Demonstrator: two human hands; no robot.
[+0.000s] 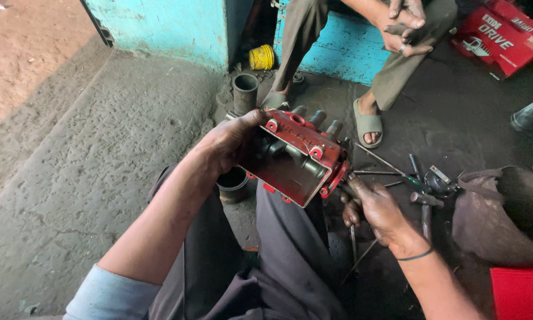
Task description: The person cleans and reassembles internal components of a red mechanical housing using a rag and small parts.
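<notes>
Gripping from both ends, the left hand (231, 142) wraps around the upper left end of the red metal pump body (296, 160), and the right hand (376, 207) closes on its lower right end. The block sits in the middle of the frame, above the person's lap. It looks heavy, hard and stiff, and maybe greasy and slippery. The flat ends seem safest to hold. Thin tools (397, 175) lie on the dark floor (456, 124) at the right.
</notes>
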